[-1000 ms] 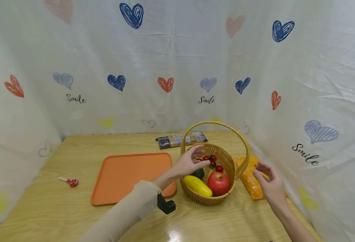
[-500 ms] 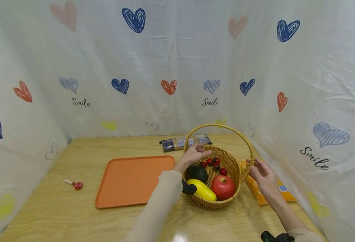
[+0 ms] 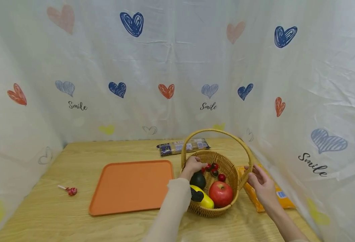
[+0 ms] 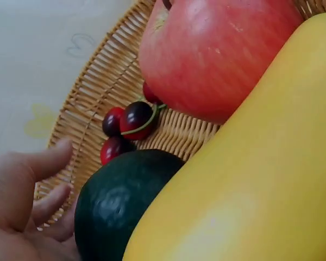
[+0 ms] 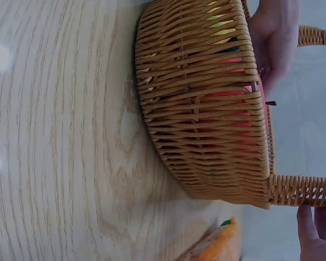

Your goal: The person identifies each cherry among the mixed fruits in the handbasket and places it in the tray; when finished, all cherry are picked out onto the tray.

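A wicker basket (image 3: 236, 198) holds a red apple (image 3: 221, 194), a long yellow fruit (image 3: 207, 202), a dark green rounded fruit (image 3: 198, 180) and several dark red cherries (image 3: 221, 177). My left hand (image 3: 192, 166) reaches inside the basket's left side, below the handle. In the left wrist view, its thumb and fingers (image 4: 51, 160) are spread beside the dark green fruit, with the cherries just beyond. My right hand (image 3: 263, 188) holds the right foot of the basket handle (image 3: 247, 151), thumb in front and fingers behind. The left wrist device covers part of the yellow fruit in the head view.
Left of the basket lies an orange tray (image 3: 132, 188). A wrapped lollipop (image 3: 71, 191) is farther left on the wooden table (image 3: 59, 222). Behind the basket is a long clear-and-blue packet (image 3: 177, 147), and an orange bag (image 3: 281, 201) lies under my right hand. Heart-printed curtains surround the table.
My left hand has gone from above the basket's left rim down into it. My right hand has moved left and taken hold of the handle's right foot.
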A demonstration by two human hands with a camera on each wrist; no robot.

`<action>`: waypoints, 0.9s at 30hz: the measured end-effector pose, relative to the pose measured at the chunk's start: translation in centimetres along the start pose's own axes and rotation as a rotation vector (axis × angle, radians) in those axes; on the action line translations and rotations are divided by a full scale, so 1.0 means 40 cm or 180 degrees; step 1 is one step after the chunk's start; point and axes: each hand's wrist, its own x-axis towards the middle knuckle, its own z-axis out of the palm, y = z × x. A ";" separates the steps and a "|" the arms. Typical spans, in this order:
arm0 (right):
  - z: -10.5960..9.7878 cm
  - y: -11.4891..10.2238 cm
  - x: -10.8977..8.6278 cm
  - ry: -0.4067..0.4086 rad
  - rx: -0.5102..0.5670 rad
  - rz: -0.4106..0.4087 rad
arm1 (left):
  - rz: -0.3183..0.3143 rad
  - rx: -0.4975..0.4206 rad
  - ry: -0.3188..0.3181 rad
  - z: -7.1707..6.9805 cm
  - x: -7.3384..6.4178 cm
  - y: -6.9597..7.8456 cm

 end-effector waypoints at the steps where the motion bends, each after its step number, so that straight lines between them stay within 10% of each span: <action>1: 0.002 0.000 -0.003 0.0003 -0.0012 0.0014 | -0.0011 0.0113 0.0046 0.004 -0.001 -0.002; 7: 0.015 -0.002 -0.016 0.0048 0.0063 0.0030 | -0.0072 0.0808 0.0239 0.022 -0.003 -0.018; 15: 0.021 -0.008 -0.010 0.0066 -0.0152 0.0081 | -0.0107 0.1007 0.0340 0.016 0.010 -0.027; 27: 0.007 -0.006 0.002 -0.0035 -0.0109 -0.0084 | 0.0216 0.0397 0.0125 0.018 -0.001 0.009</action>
